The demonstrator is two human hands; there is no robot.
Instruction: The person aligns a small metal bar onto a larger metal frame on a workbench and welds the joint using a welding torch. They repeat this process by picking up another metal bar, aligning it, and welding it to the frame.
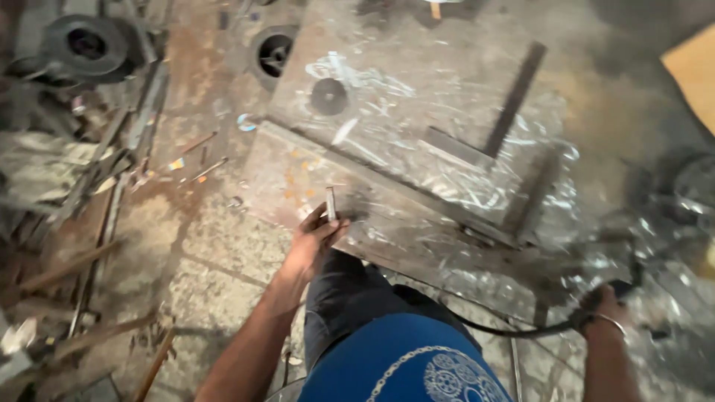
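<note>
A short, flat metal piece (331,204) stands nearly upright – its long axis pointing up and away from the person – pinched in the fingers of the left hand (313,240), just above the near edge of a scratched steel plate (417,141). The right hand (600,307), well apart at the lower right, is closed around a dark handle with a black cable (506,330) – blurred, so the tool is unclear. A grinding disc (328,96) lies farther up the plate.
</note>
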